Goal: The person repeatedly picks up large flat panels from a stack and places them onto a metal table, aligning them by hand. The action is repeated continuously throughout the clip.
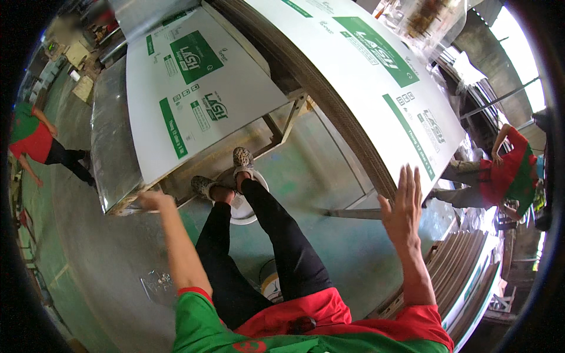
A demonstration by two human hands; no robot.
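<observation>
On the right, a thick stack of white cardboard sheets (347, 76) with green print shows its brown layered edges. My right hand (404, 215) is held up at the stack's near corner, fingers stretched out and holding nothing; whether it touches the edge cannot be told. To the left, a white cardboard sheet (235, 88) with similar print lies over a metal-topped table (109, 135). My left hand (156, 201) is at that sheet's near corner by the table edge. Its fingers are blurred and partly hidden.
My feet rest on a round white tub (246, 216) between the sheets. A bucket (271, 285) stands beneath my legs. More stacked sheets (459, 270) lean at lower right. One person (41, 138) is at far left, another person (500, 170) at right. Small scraps (158, 285) lie on the floor.
</observation>
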